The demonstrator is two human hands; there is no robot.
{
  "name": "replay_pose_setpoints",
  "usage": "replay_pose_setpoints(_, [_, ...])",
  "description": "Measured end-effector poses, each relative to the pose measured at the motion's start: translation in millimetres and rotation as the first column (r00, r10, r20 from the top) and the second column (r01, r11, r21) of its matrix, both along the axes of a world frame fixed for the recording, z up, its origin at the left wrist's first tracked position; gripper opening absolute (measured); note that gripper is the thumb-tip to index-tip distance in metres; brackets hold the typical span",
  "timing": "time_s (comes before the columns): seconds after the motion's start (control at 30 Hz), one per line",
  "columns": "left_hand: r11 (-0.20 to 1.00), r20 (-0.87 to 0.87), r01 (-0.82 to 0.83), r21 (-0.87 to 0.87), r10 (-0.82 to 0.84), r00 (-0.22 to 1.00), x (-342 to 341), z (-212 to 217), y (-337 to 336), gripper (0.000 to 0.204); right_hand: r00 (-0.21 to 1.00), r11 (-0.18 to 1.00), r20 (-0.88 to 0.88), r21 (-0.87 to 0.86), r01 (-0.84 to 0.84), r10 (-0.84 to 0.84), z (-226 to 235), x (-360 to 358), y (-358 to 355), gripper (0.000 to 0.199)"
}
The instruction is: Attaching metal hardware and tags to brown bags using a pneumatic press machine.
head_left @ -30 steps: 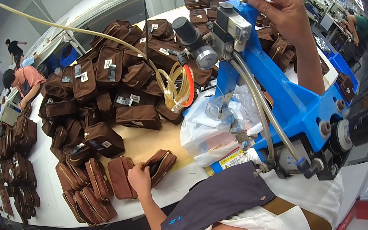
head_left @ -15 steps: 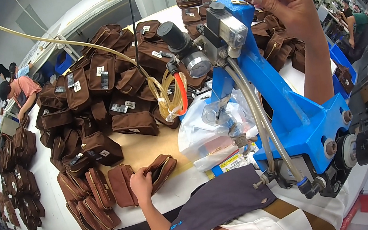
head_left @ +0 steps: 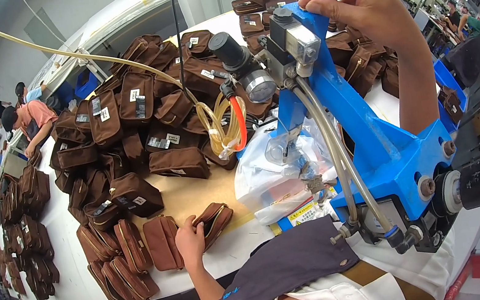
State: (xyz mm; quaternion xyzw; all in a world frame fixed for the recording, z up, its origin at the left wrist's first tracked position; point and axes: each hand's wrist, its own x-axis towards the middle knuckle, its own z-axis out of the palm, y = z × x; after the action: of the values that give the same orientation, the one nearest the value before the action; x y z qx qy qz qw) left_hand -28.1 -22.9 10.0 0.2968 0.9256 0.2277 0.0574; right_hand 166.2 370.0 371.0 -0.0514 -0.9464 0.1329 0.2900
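My left hand grips an open brown pouch lying on the brown cardboard sheet at the table's near edge. My right hand is raised high, its fingers closed on the top of the blue press machine, beside the grey valve block. A black pressure gauge and coiled clear and red hoses hang off the machine's left side. A row of finished brown pouches lies just left of my left hand.
A large heap of brown pouches covers the white table. A crumpled clear plastic bag lies under the machine arm. More pouches line the far left. A person bends over at the back left; others sit at the far right.
My head has tipped so the machine and my right hand loom larger. My left hand stays on the open pouch; my right hand stays on the machine's top.
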Motion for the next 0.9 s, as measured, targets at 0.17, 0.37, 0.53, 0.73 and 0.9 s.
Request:
replay_pose_setpoints(0.17, [1.0, -0.006, 0.01, 0.013, -0.01, 1.0, 0.7, -3.6, 1.0, 0.026, 0.989, 0.999, 0.146, 0.039, -0.023, 0.017, 15.6, -8.3, 5.6, 0.024])
replay_pose_setpoints(0.37, [0.999, 0.006, -0.01, 0.053, 0.01, 1.0, -1.7, -5.8, 1.0, 0.022, 0.979, 0.989, 0.194, -0.139, -0.042, 0.069, 16.9, -9.9, 11.0, 0.02])
replay_pose_setpoints(0.53, [1.0, 0.05, -0.016, 0.015, 0.015, 0.999, -2.8, -5.6, 2.0, 0.023, 0.994, 0.995, 0.065, -0.05, -0.088, 0.092, 8.5, -7.5, 5.8, 0.009])
replay_pose_setpoints(0.73, [0.999, 0.054, -0.019, 0.029, 0.017, 0.998, -1.9, -5.2, 2.1, 0.022, 0.98, 0.976, 0.026, 0.096, -0.197, 0.195, 5.4, -1.7, 4.3, 0.01])
replay_pose_setpoints(0.9, [0.999, 0.033, -0.024, 0.038, 0.023, 0.999, -2.4, -5.8, 2.0, 0.022, 0.977, 0.97, -0.015, 0.127, -0.208, 0.212, 7.2, 3.8, 4.4, 0.012])
